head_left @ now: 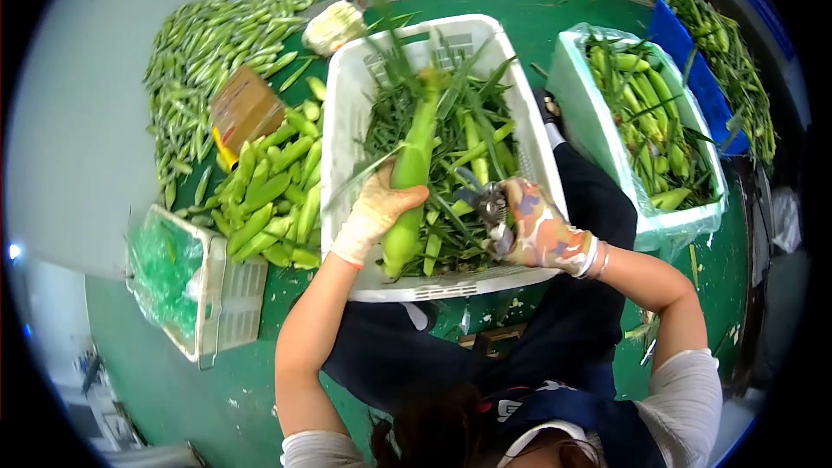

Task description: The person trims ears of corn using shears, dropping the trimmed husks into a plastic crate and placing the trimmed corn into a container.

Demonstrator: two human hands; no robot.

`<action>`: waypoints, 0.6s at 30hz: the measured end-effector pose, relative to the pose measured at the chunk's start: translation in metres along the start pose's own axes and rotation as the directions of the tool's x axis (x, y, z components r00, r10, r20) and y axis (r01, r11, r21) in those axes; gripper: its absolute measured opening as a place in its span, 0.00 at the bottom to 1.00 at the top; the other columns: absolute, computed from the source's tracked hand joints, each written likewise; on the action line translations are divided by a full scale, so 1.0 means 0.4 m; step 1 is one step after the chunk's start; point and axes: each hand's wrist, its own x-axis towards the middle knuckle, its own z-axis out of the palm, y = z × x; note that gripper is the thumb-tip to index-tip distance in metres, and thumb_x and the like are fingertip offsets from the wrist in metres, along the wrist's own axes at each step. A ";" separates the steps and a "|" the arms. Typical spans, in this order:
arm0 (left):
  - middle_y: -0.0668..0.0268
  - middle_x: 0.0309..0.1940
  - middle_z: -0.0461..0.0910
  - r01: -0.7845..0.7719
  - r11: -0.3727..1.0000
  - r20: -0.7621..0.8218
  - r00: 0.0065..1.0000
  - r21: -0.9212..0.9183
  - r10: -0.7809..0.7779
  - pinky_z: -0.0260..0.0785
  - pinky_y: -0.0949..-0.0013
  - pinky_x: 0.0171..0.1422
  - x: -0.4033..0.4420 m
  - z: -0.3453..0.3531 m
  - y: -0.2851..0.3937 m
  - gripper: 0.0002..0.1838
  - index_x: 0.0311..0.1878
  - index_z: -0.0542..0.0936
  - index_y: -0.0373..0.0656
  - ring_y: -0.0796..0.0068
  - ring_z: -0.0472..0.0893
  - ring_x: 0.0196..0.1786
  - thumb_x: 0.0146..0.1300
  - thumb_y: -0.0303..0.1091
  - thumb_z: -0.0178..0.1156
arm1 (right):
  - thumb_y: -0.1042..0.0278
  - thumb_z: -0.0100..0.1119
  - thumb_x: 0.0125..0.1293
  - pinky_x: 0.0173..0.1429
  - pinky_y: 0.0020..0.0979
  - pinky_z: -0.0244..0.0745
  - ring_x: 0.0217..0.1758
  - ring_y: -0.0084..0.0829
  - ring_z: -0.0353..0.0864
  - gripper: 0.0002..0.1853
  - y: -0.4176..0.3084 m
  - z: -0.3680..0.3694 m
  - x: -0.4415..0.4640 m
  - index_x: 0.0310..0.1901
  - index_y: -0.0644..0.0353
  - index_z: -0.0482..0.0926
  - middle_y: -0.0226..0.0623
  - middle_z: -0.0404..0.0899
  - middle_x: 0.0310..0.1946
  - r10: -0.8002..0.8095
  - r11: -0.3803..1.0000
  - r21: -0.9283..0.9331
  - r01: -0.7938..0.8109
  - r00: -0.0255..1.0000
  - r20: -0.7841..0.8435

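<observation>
One green corn ear (414,160) is held in the L hand (379,211), above the white crate (340,113). L grip: wrapped around the ear's near half, thumb across its upper face. Axis of ear: approx. fore-aft, far end leaning slightly R; thick, rounded end toward the person. Stalk end: can't tell for certain.

R hand (537,225), gloved: closed around the handles of the pruning shears (492,208). Shears pos.: R of ear, roughly level w/ L grip, blades directed L toward the ear's side, i.e. across its long axis. Blades and ear appear apart; blades seem parted, but blur prevents a firm reading.

Key relation: L hand is on the ear; R hand is nearer the ear's near half than its far tip. Judged from this pos., bringing the blades to the far end calls for fwd travel of R hand or a turn of the ear by L hand.

Ref. surroundings: cut leaves (390,117) in crate beneath ear; pile of ears (260,199) L of crate; lined bin (693,218) to R.
</observation>
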 end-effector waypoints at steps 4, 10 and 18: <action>0.59 0.45 0.77 -0.032 0.905 -0.076 0.995 0.423 0.071 0.70 0.71 0.54 0.005 -0.033 -0.024 0.36 0.58 0.69 0.36 0.71 0.78 0.44 0.46 0.35 0.73 | 0.55 0.67 0.47 0.50 0.47 0.67 0.46 0.49 0.71 0.30 -0.015 0.030 0.056 0.47 0.65 0.66 0.52 0.69 0.42 -0.235 0.880 -0.440 0.180 0.969 -0.073; 0.59 0.42 0.79 -0.086 0.831 0.012 0.995 0.550 0.096 0.70 0.65 0.52 -0.049 -0.027 0.042 0.29 0.53 0.75 0.41 0.65 0.78 0.46 0.46 0.36 0.72 | 0.54 0.63 0.52 0.37 0.40 0.73 0.31 0.50 0.78 0.20 -0.014 0.086 0.172 0.32 0.64 0.70 0.49 0.77 0.26 -0.079 0.972 -0.226 0.065 0.995 -0.055; 0.56 0.37 0.80 0.320 0.927 0.129 0.945 -0.194 -0.299 0.75 0.64 0.45 -0.028 -0.143 -0.081 0.31 0.57 0.70 0.36 0.66 0.81 0.35 0.53 0.41 0.66 | 0.51 0.63 0.61 0.27 0.26 0.74 0.23 0.24 0.77 0.17 0.030 0.060 0.177 0.31 0.57 0.73 0.29 0.73 0.23 0.015 0.278 0.576 -0.769 0.603 0.798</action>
